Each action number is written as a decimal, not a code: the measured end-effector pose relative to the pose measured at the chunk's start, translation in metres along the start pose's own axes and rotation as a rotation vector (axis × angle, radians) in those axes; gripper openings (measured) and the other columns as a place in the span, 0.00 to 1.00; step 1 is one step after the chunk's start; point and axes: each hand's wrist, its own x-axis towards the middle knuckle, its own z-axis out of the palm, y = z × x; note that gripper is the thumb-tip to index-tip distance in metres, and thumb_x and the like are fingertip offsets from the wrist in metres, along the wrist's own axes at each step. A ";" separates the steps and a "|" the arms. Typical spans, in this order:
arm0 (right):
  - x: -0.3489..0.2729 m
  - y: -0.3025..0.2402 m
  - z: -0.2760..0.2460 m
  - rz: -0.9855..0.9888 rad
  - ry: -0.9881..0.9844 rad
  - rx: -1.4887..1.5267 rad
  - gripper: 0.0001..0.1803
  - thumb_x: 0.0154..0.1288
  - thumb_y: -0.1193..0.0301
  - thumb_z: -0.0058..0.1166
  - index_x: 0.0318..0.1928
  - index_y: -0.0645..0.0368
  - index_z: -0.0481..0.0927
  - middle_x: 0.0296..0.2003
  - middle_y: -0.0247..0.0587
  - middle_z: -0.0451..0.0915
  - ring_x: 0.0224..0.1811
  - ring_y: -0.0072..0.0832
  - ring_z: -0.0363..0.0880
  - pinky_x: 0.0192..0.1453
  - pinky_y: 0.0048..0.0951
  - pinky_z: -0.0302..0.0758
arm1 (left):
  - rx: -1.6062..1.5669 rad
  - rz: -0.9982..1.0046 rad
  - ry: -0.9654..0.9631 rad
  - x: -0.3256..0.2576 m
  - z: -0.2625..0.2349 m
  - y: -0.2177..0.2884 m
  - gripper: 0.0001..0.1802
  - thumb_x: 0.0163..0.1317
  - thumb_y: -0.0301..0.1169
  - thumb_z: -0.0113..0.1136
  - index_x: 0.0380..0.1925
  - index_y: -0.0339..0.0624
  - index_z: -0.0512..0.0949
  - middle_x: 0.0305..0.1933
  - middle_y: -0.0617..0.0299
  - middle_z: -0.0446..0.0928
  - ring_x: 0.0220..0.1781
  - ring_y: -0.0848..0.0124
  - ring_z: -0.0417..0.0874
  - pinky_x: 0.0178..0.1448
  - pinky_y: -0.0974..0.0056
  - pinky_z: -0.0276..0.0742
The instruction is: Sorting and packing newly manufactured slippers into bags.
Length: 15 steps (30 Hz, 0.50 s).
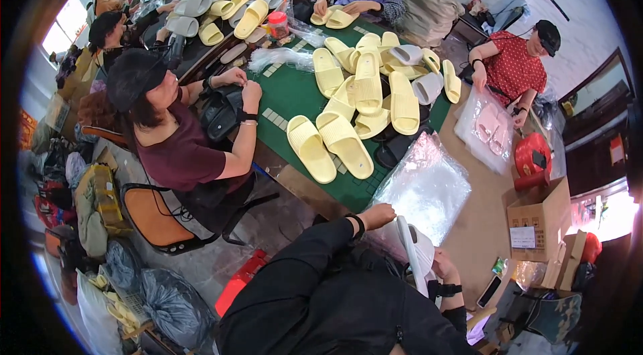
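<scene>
A pair of pale grey slide slippers (420, 254) stands on edge in front of my body, soles to the left. My right hand (444, 265) is closed around their right side, with some fingers hidden behind them. My left hand (379, 216) is closed like a fist beside the slippers' far tip, at the near left edge of a stack of clear plastic bags (429, 184). What its fingers hold, if anything, is hidden. Just beyond lie a pair of yellow slippers (329, 147) and a dark slipper (395, 149).
Yellow slippers (368, 84) are heaped on the green mat (271, 97). A co-worker at left (187, 114) handles dark slippers; another at right (512, 63) holds bagged pink slippers (494, 130). A cardboard box (539, 221), red tape dispenser (532, 157) and phone (489, 291) are at right.
</scene>
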 end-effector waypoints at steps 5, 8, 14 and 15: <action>0.002 0.003 -0.002 0.008 0.003 -0.011 0.15 0.58 0.68 0.53 0.41 0.67 0.76 0.38 0.39 0.79 0.39 0.24 0.76 0.47 0.25 0.70 | 0.069 -0.052 0.073 -0.001 -0.011 0.003 0.09 0.47 0.26 0.50 0.31 0.47 0.75 0.23 0.62 0.75 0.32 0.62 0.75 0.39 0.60 0.69; 0.006 0.003 0.001 0.033 0.007 -0.013 0.14 0.58 0.69 0.52 0.41 0.66 0.76 0.37 0.38 0.79 0.39 0.24 0.76 0.47 0.25 0.70 | 0.048 -0.097 0.214 0.003 -0.015 0.009 0.11 0.47 0.26 0.50 0.32 0.49 0.76 0.23 0.62 0.75 0.33 0.62 0.76 0.38 0.59 0.69; 0.004 0.008 0.004 0.024 0.048 0.015 0.13 0.58 0.71 0.51 0.42 0.66 0.76 0.37 0.37 0.78 0.39 0.22 0.75 0.46 0.24 0.70 | -0.076 -0.298 0.113 0.017 -0.022 0.023 0.15 0.48 0.25 0.49 0.38 0.47 0.75 0.30 0.58 0.77 0.35 0.59 0.77 0.38 0.56 0.70; 0.003 0.012 0.000 0.022 0.048 0.015 0.13 0.58 0.71 0.51 0.42 0.66 0.76 0.37 0.37 0.78 0.39 0.22 0.75 0.46 0.24 0.70 | -0.096 -0.289 0.126 0.019 -0.021 0.025 0.14 0.49 0.27 0.50 0.38 0.46 0.75 0.30 0.58 0.77 0.35 0.59 0.76 0.40 0.58 0.70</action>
